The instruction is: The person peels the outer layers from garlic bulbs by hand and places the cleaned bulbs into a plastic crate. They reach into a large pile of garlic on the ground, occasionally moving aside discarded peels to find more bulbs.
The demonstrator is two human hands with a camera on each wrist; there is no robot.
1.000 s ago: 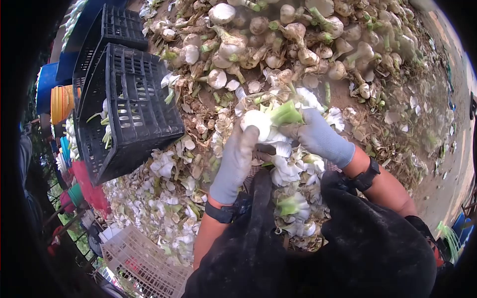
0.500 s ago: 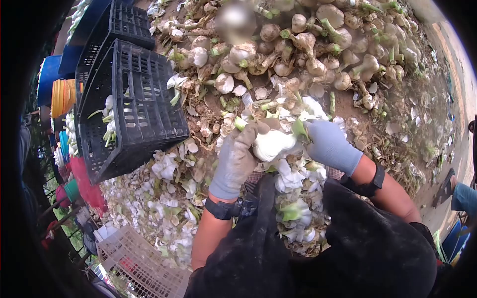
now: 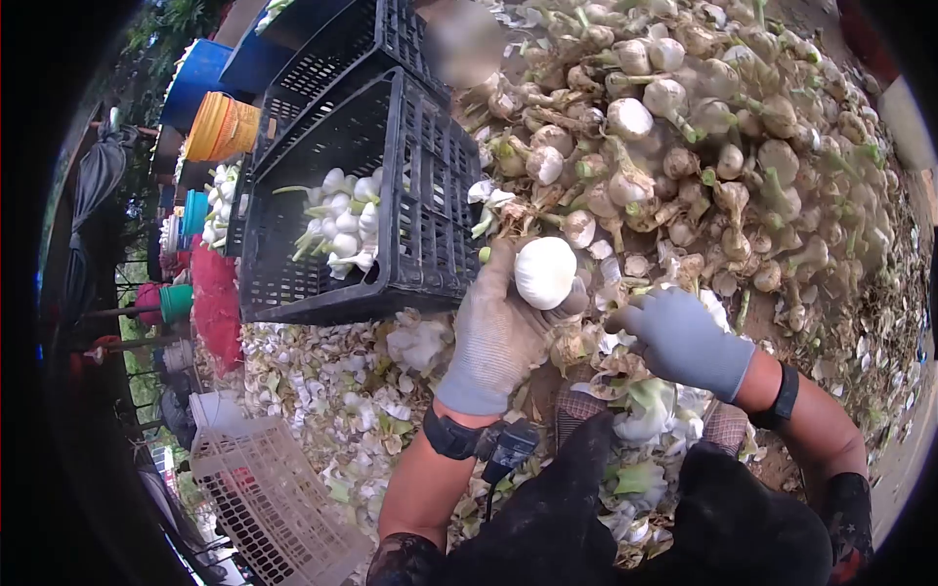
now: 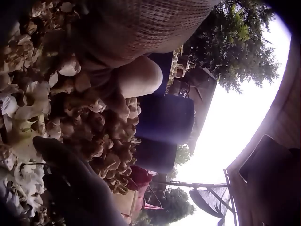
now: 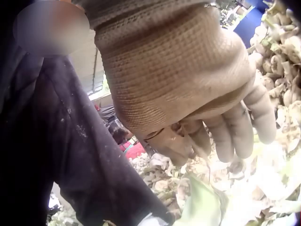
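In the head view my gloved left hand [image 3: 500, 337] holds a peeled white garlic bulb [image 3: 545, 273], with a bit of green stem [image 3: 485, 255] showing by the thumb. Beside it on the right, my gloved right hand [image 3: 686, 342] is apart from the bulb, over torn garlic skins [image 3: 645, 410]. Its fingers [image 5: 233, 134] hang loosely bent in the right wrist view, with bits of peel behind them. The left wrist view shows the left glove's knit back [image 4: 150, 28] close up.
A black crate [image 3: 430, 205] on its side at the left holds several cleaned bulbs [image 3: 342, 217]. Unpeeled garlic [image 3: 674, 156] is heaped ahead and right. A pale crate [image 3: 278, 498] lies at lower left, near an orange bucket [image 3: 222, 127]. Skins cover the ground.
Both hands were at the bulb, the right one at its green leaves. Now the bulb is in the left hand alone, nearer the crate, and the right hand has come away. The view has turned left.
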